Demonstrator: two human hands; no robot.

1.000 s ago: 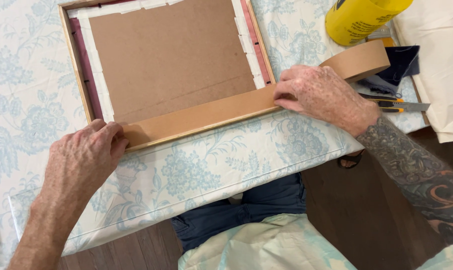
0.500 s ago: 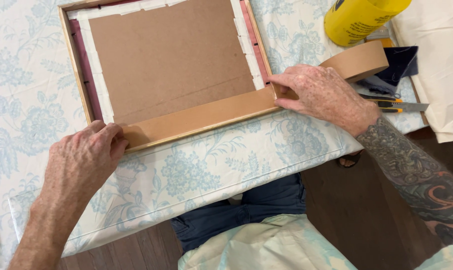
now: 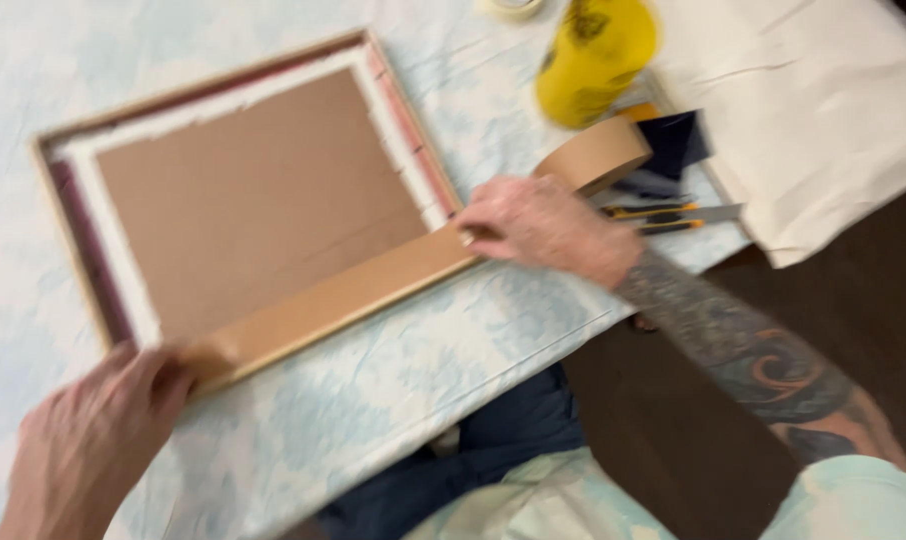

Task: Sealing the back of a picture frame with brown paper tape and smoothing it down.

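Note:
A wooden picture frame lies face down on the table, its brown cardboard backing facing up. A wide strip of brown paper tape runs along the frame's near edge. My left hand presses the strip's left end at the frame's near left corner. At the frame's near right corner my right hand rests on the strip's other end. The tape roll stands just behind that hand, still joined to the strip. The picture is blurred.
A flower-patterned cloth covers the table. A yellow bottle stands at the back right. Beside it lie a yellow-handled utility knife, a dark blue object and a cream cloth. The table's edge runs close to my lap.
The camera has swung so the frame sits lower and more to the left. My left hand has slid slightly off the corner. My right hand stays on the tape's right end.

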